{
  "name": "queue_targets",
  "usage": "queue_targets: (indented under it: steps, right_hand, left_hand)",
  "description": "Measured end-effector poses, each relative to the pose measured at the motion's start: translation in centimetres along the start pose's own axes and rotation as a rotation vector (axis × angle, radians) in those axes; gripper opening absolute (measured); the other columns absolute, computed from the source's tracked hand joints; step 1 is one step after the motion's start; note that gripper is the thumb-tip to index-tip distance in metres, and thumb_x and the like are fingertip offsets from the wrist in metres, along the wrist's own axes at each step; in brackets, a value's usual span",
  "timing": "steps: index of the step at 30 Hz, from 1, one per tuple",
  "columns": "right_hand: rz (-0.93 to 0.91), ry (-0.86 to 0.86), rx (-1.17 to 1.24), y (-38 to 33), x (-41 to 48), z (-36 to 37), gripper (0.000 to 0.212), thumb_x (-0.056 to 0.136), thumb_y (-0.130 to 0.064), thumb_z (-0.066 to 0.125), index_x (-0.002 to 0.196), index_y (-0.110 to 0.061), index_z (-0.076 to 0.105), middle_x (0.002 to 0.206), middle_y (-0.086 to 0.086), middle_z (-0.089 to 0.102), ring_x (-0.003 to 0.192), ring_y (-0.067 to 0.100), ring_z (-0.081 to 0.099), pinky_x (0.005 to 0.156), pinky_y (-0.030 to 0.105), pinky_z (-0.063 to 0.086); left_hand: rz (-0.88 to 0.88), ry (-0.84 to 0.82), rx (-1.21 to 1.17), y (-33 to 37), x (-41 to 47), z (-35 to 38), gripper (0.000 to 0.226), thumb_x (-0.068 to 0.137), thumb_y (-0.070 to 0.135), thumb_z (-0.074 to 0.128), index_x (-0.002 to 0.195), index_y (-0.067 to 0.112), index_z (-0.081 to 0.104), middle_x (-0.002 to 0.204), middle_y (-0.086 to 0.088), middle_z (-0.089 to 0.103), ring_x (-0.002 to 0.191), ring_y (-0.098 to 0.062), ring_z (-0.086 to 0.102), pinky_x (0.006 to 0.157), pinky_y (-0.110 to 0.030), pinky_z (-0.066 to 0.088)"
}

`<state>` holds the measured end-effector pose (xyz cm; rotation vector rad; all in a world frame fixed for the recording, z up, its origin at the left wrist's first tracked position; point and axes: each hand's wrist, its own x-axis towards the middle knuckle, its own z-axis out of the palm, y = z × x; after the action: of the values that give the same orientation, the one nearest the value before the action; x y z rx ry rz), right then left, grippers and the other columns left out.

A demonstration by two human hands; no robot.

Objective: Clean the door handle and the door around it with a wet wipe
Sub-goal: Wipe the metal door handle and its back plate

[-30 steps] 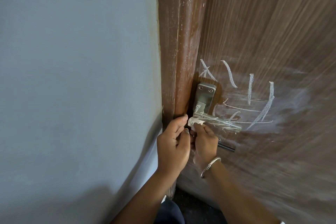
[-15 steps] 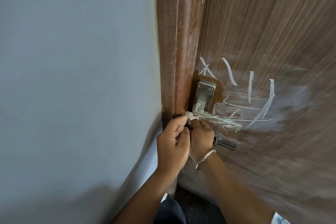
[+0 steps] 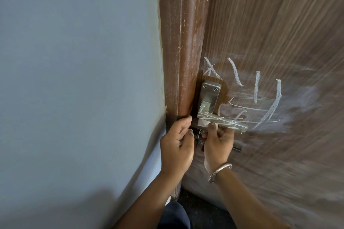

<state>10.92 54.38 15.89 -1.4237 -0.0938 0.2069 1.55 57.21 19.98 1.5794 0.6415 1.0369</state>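
Right hand: fingers are pinching the wet wipe under the door handle — centre.
Left hand: fingers are curling — grip unclear.

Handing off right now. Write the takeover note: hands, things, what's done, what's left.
Left hand: curled against the door frame; unclear whether it has a grip on anything.
Right hand: pinches the wipe up under the handle, near its pivot.
Done: nothing looks clean yet; the handle is streaked white.
Left: wipe the handle, then the chalk marks on the door.
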Motion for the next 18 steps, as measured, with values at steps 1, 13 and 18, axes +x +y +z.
queue_targets:
  steps: [1, 13, 18]
  right_hand:
    - [-0.016, 0.009, 0.026, -0.1, 0.1, 0.0, 0.018, 0.086, -0.009, 0.059, 0.076, -0.019, 0.049, 0.063, 0.002, 0.057, 0.054, 0.018, 0.052, 0.049, 0.031, 0.044]
    - [-0.139, 0.038, -0.062, 0.3, 0.2, -0.2, 0.023, 0.076, -0.027, 0.071, 0.056, -0.031, 0.06, 0.062, 0.02, 0.055, 0.074, 0.049, 0.052, 0.069, 0.058, 0.049]
    - [-0.071, 0.011, -0.112, 1.0, 0.7, -0.6, 0.012, 0.07, -0.038, 0.066, 0.061, -0.03, 0.066, 0.07, 0.015, 0.066, 0.068, 0.039, 0.061, 0.066, 0.057, 0.052]
  left_hand:
    - [-0.002, 0.002, 0.003, 0.0, 0.0, 0.0, 0.035, 0.085, -0.007, 0.052, 0.113, 0.013, 0.062, 0.112, -0.001, 0.066, 0.106, -0.001, 0.061, 0.089, -0.013, 0.046]
    - [0.003, -0.004, 0.015, -0.1, -0.1, 0.1, 0.034, 0.084, -0.001, 0.052, 0.115, 0.01, 0.062, 0.113, -0.001, 0.066, 0.107, -0.002, 0.061, 0.091, -0.015, 0.046]
    - [-0.013, -0.022, 0.026, -0.3, -0.2, 0.1, 0.035, 0.086, -0.004, 0.053, 0.116, 0.012, 0.062, 0.114, 0.0, 0.066, 0.108, -0.002, 0.06, 0.091, -0.015, 0.046]
